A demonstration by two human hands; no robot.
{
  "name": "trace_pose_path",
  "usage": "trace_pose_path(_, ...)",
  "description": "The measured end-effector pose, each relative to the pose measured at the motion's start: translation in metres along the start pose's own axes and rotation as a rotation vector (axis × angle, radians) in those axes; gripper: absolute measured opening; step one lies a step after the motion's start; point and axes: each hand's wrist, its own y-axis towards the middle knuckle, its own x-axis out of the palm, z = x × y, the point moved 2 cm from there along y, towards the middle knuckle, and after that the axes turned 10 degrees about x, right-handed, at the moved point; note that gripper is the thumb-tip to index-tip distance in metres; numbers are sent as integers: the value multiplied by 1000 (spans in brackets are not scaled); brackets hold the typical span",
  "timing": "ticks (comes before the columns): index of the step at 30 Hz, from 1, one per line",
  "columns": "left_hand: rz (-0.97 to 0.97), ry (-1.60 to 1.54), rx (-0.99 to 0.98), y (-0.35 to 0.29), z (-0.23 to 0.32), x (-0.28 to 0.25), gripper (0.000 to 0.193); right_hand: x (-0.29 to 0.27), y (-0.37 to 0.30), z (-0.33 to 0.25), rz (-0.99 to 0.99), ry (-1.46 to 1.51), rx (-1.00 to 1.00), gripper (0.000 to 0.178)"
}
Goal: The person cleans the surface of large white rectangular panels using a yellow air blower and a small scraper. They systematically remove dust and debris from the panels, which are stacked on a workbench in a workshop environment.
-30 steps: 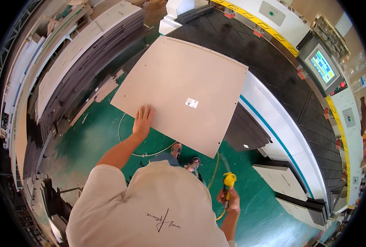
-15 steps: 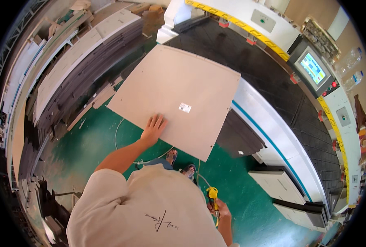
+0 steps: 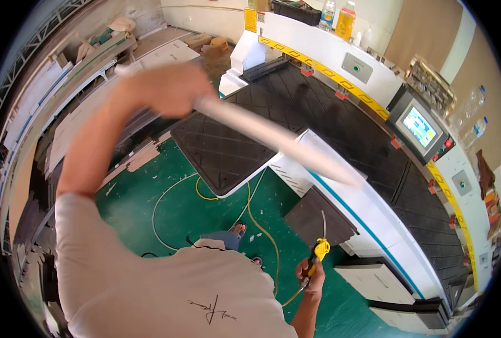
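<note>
"Left grip (image 3: 177,90) first: what state is it in?"

"Raised, and closed on the left end of the pale panel (image 3: 278,134). Blur hides how each finger lies."

"Where exactly is the panel?"

"Held up, reaching rightward from that hand, across our view of the black-topped bench (image 3: 222,151) and the white machine (image 3: 379,230) beside it. I can't tell whether its far end touches anything."

"Which way does it point?"

"It shows edge-on, as a thin streak. The long axis we see slants from upper left to lower right, the broad faces mostly out of sight."

"And further right?"

"Low down, the right grip (image 3: 313,274) is wrapped about a yellow air gun (image 3: 321,249), its thin nozzle pointing away from the person."

"Which step is this, then?"

"One-handed handling of the tipped panel, I'd judge, with the air gun in the other hand."

"What does the next move call for?"

"Probably a firm left hold, clear room around the far end, and the nozzle out of the way."
</note>
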Motion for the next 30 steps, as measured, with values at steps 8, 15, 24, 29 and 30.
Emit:
trace_pose_path(8,426,-96,19,61,-170,-70,43,143,90,-72,-156,-1085,-518,44)
trace_pose_path(15,950,87,-130,59,-346,-10,47,230,190,-166,442,-561,-975,52)
trace_pose_path(24,690,20,-460,67,-535,91,49,257,231,-176,445,-460,-782,29)
trace_pose_path(29,583,-16,-426,109,-487,79,50,241,216,-138,415,-279,-851,7)
trace_pose_path(30,575,-28,-406,112,-470,75,51,237,208,-132,389,-238,-893,4)
